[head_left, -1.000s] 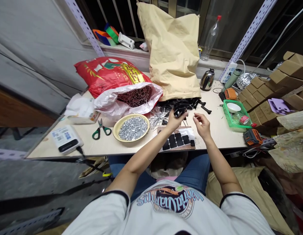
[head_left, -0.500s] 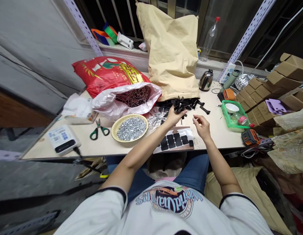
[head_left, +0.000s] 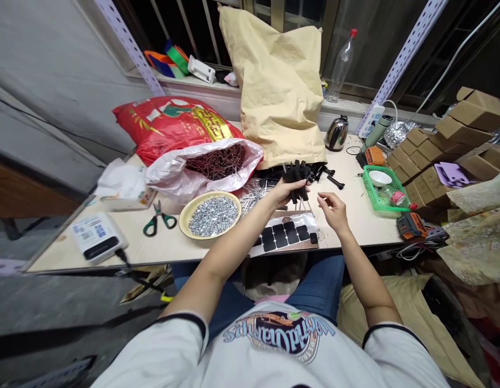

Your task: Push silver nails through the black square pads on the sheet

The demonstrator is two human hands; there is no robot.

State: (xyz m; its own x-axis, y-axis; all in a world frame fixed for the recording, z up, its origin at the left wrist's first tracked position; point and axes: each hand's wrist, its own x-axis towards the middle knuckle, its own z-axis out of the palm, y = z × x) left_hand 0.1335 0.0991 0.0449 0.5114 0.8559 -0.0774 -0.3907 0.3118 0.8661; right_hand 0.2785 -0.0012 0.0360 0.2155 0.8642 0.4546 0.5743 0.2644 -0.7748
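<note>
My left hand (head_left: 283, 194) is closed around a bunch of black plastic parts (head_left: 296, 177), with thin metal rods sticking out below. My right hand (head_left: 334, 213) hovers just to the right of the bunch, thumb and fingertips drawn together. Whether anything small sits between those fingertips is too fine to see. Below both hands lies a sheet with rounded black pads (head_left: 281, 235). More black parts (head_left: 334, 182) are strewn at the mouth of a beige cloth sack (head_left: 279, 102). Loose silver rods (head_left: 250, 198) lie left of my left hand.
Left of my arm stand a yellow bowl (head_left: 185, 226) of small metal pieces, green-handled scissors (head_left: 157, 222), a white device (head_left: 98, 237) and a red sack (head_left: 165, 126) of dark screws or nails. Rightward are a steel kettle (head_left: 336, 133), green basket (head_left: 389, 212) and cardboard boxes (head_left: 472, 110).
My left hand has lowered slightly and turned the bunch, so metal rods now show below it. My right hand has barely moved. The whole view has shifted a little.
</note>
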